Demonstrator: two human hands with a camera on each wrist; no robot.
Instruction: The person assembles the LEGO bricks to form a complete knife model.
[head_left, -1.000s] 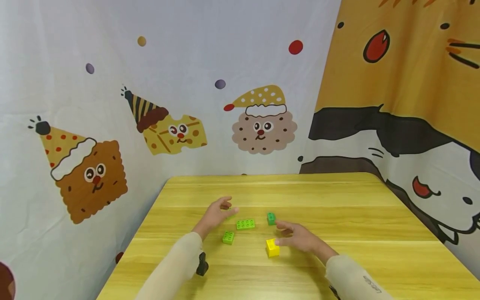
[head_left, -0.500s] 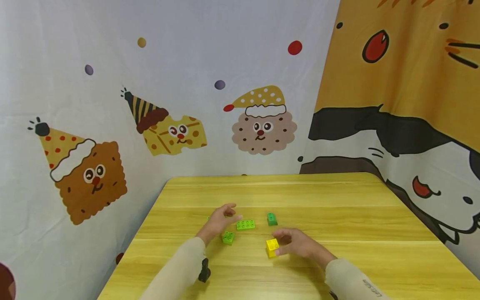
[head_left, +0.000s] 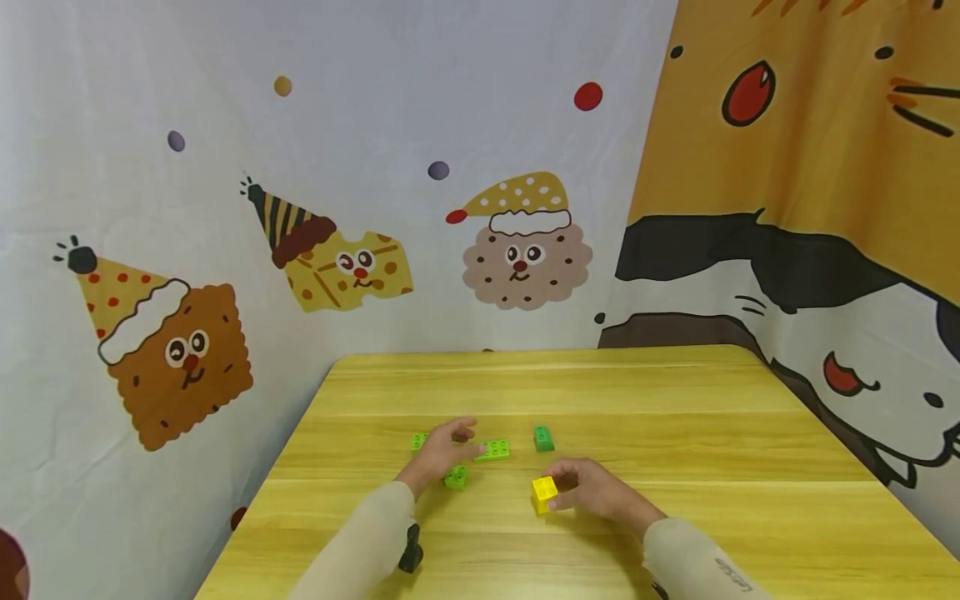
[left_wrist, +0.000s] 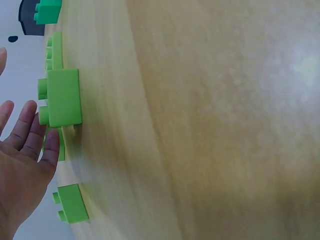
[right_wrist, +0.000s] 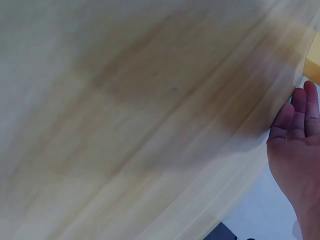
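My right hand (head_left: 596, 493) holds a yellow toy building brick (head_left: 543, 498) between thumb and fingers, low at the table. In the right wrist view, the fingers (right_wrist: 298, 112) reach the yellow brick (right_wrist: 313, 57) at the frame edge; the thumb is hidden there. My left hand (head_left: 444, 454) hovers with loose fingers, holding nothing. Below it is a small light green brick (head_left: 456, 478), and a long light green brick (head_left: 497, 450) is partly hidden by the thumb. Another light green brick (head_left: 418, 441) shows behind the wrist. A darker green brick (head_left: 543, 438) stands beyond the yellow one.
The wooden table (head_left: 675, 400) has all the bricks near its middle. A printed cloth (head_left: 360, 100) with cartoon figures hangs behind it and along its left side. A black wrist device (head_left: 410, 550) sits under the left sleeve.
My left hand has moved nearer and slightly right, over the light green bricks, uncovering the leftmost one. My right hand has come down around the yellow brick; the bricks stay in place.
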